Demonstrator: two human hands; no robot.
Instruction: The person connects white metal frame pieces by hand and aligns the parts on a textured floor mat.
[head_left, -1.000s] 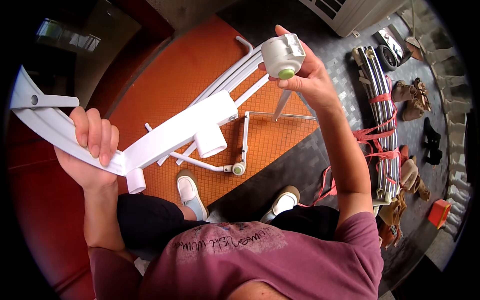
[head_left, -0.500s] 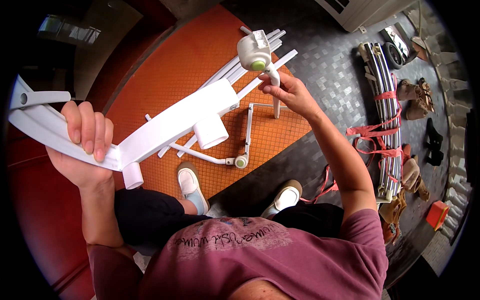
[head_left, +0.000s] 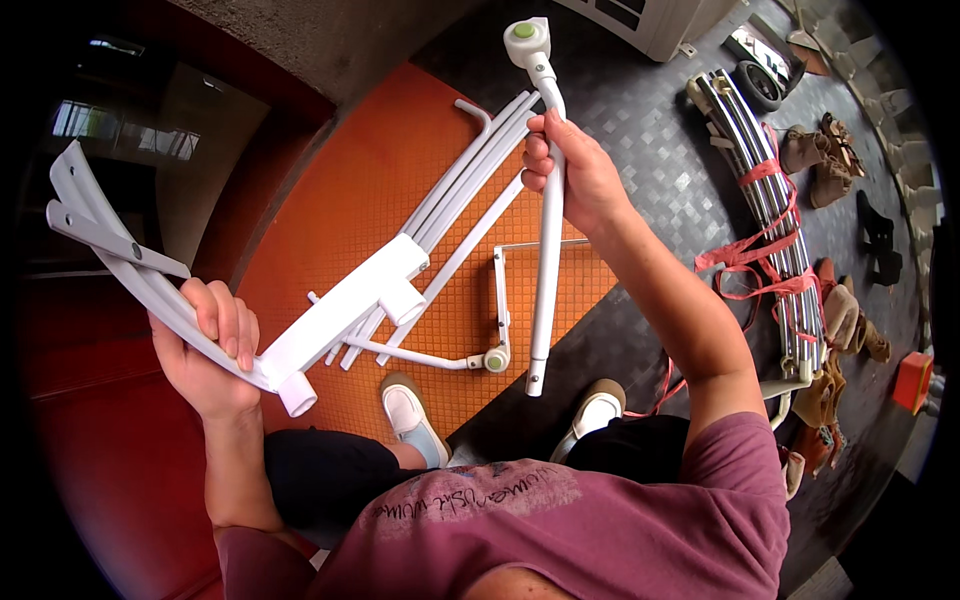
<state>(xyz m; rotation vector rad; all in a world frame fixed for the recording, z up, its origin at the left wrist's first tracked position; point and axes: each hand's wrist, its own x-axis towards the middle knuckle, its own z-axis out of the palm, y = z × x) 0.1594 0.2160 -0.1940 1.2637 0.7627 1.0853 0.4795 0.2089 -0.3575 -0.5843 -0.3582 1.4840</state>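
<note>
Left hand (head_left: 212,350) curled tight round frame (head_left: 335,312), right hand (head_left: 582,172) round tube (head_left: 547,290); frame's far end could dip if left grip, apparently part-hidden, slackens.

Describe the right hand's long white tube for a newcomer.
Start at the large orange square-patterned mat. At its right side in view, the right hand grips the long white tube, green-buttoned at one end. Unlike the white tubes lying there, it's held aloft.

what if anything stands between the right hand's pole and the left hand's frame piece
Nothing visible blocks the gap between the pole in the right hand and the frame piece in the left hand; the loose white tubes seen there lie below, on the orange floor.
</note>
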